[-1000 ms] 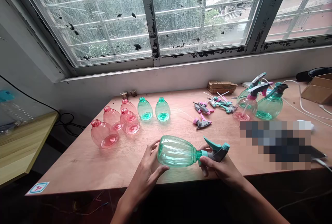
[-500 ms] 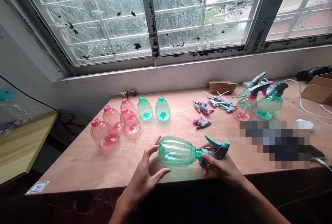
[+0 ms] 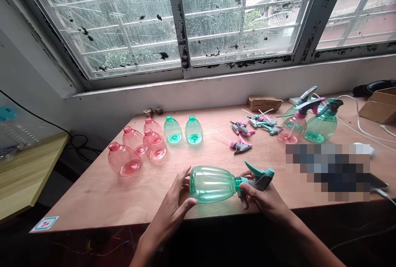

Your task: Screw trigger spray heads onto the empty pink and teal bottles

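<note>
A clear green bottle [image 3: 213,184] lies sideways in the air over the table's front part, its base to the left. At its neck sits a grey and teal trigger spray head [image 3: 261,179]. My right hand [image 3: 262,197] is closed round the collar of the spray head, thumb on the near side. My left hand [image 3: 175,197] cups the bottle's base, with the thumb at its lower edge and the fingers at the far side, partly hidden behind it. Farther back, two green bottles [image 3: 194,131] without heads stand upright.
Several pink bottles [image 3: 125,160] stand at the left. Loose spray heads [image 3: 241,146] lie in the middle. Bottles with heads fitted [image 3: 321,127] are at the right, near a blurred patch, white cables [image 3: 359,122] and a cardboard box [image 3: 380,106]. A small brown box [image 3: 264,103] sits by the wall.
My left thumb and fingers have drawn in onto the bottle's base. The bottle has turned about its length and dipped slightly toward me. My right hand has hardly moved.
</note>
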The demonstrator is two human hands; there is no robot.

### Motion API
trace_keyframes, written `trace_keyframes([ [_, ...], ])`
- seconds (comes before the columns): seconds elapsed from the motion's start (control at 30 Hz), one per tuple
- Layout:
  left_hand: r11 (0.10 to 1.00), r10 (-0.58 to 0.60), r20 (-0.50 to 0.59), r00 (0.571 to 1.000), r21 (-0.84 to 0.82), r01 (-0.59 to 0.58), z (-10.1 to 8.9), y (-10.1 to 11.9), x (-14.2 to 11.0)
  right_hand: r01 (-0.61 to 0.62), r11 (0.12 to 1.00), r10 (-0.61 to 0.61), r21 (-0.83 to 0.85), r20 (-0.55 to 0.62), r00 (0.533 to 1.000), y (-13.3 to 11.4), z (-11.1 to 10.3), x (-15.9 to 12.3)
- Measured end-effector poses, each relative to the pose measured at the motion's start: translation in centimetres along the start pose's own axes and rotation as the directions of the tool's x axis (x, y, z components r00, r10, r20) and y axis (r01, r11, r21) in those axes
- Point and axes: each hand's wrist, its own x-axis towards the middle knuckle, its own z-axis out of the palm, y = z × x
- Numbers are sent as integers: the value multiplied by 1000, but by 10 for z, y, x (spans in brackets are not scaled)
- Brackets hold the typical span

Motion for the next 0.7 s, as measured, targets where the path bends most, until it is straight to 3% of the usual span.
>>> trace_keyframes([
  [0.3,997,75,48,996,-6,-74,-3,6,2,-29,999,29,-32,13,999,-2,-1,-1],
  [0.47,999,28,111,993,-22,-26,3,2,-4,10,1000,-10,-13,-4,1000,-2,-1,0],
  [0.7,995,99,91,991,-2,-99,4,-5,-9,3,1000,-2,28,-46,999,-4,2,3],
])
